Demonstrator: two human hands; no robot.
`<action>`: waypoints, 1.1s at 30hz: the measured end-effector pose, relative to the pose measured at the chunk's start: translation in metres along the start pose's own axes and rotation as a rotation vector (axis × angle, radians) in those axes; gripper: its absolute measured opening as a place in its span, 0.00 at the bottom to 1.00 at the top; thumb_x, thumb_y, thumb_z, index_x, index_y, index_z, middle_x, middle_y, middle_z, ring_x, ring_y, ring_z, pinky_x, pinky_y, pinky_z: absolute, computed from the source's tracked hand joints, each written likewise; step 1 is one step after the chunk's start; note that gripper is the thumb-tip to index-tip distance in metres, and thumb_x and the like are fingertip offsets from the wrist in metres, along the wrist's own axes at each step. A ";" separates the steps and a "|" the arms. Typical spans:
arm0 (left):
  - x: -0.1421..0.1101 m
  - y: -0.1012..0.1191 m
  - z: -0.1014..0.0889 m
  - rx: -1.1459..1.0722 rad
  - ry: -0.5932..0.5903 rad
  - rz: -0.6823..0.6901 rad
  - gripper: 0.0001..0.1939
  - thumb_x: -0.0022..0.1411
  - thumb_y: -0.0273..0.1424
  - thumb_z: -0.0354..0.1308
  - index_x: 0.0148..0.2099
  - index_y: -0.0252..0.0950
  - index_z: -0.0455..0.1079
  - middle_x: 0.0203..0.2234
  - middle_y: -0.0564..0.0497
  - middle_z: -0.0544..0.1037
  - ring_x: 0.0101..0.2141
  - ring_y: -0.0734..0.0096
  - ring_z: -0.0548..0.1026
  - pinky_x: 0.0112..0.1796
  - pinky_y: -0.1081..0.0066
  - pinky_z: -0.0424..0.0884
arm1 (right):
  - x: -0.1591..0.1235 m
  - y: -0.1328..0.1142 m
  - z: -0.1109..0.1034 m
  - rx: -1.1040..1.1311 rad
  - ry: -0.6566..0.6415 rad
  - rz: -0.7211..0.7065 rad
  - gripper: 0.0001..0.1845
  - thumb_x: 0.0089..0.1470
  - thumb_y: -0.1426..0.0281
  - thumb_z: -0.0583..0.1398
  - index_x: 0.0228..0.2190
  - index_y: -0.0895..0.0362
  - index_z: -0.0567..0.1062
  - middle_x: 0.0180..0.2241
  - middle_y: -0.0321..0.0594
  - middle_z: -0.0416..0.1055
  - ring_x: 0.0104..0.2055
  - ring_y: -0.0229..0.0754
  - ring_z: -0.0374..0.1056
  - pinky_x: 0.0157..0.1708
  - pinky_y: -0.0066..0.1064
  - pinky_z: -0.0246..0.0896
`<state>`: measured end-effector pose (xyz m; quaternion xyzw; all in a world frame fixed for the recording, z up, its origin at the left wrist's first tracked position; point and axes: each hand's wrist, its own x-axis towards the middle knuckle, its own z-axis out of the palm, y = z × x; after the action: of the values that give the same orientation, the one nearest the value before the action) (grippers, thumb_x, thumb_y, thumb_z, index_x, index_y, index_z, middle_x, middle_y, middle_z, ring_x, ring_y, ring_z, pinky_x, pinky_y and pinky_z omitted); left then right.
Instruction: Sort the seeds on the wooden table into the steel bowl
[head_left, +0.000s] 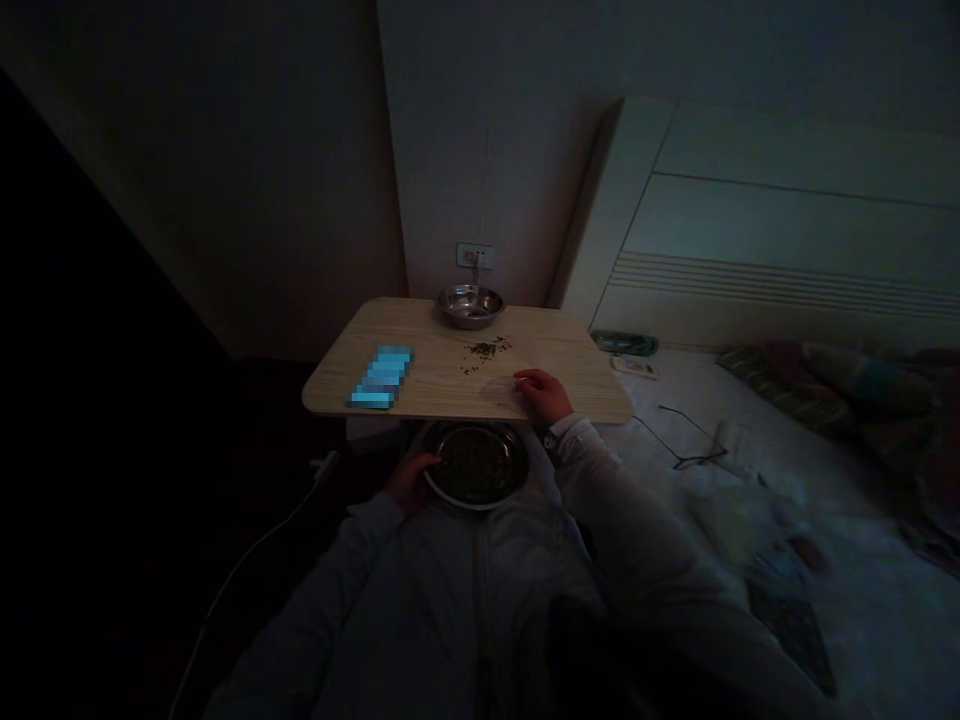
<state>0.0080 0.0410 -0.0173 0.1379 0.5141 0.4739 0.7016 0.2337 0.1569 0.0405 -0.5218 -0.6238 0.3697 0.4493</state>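
The biggest thing to mind is the table (420, 325): your right sleeve (589, 440) lies close to its near edge, so a sideways sweep of that arm could catch the edge and jolt what stands on top.

Next comes the lap bowl (450, 497), with dark contents, just below that edge. Your left hand (409, 482) has hold of only 1 side, thumb over the rim; the fingers beneath are hidden. With the rest of the weight on soft clothing, shifting your legs could tip it and spill.

The metal bowl (470, 318) stands near the table's far edge; a long reach or a knock could push it over.

The phone (382, 377) lies flat near your left front corner, where an elbow might nudge it off.

Your right hand (546, 395) rests by the near edge, fingers partly curled and near a thin, clear item (498, 388); you can't tell from this dim view whether they pinch it.

Smallest are the loose dark bits (485, 350), scattered midway across; a brush of the cuff could scatter them further.
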 end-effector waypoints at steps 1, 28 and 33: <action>0.000 0.000 0.000 0.003 -0.003 0.000 0.05 0.48 0.22 0.58 0.28 0.35 0.74 0.26 0.46 0.83 0.41 0.56 0.80 0.41 0.67 0.74 | 0.000 0.000 0.000 0.000 -0.007 -0.004 0.09 0.44 0.70 0.58 0.31 0.56 0.74 0.24 0.35 0.75 0.31 0.39 0.70 0.39 0.33 0.63; 0.002 0.001 0.001 0.020 0.026 0.001 0.04 0.46 0.23 0.58 0.26 0.36 0.73 0.24 0.46 0.82 0.42 0.54 0.79 0.42 0.66 0.74 | -0.001 0.001 0.000 0.030 -0.151 -0.006 0.11 0.42 0.68 0.60 0.32 0.56 0.75 0.23 0.33 0.75 0.27 0.37 0.69 0.34 0.30 0.63; 0.000 0.001 0.002 0.014 0.011 -0.001 0.06 0.49 0.22 0.57 0.25 0.35 0.73 0.22 0.46 0.81 0.39 0.57 0.80 0.41 0.68 0.74 | -0.003 -0.001 0.001 0.003 -0.172 0.004 0.10 0.42 0.67 0.61 0.31 0.56 0.76 0.22 0.33 0.75 0.26 0.36 0.67 0.31 0.29 0.61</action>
<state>0.0090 0.0421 -0.0160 0.1398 0.5211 0.4706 0.6982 0.2329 0.1534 0.0410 -0.4887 -0.6585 0.4148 0.3944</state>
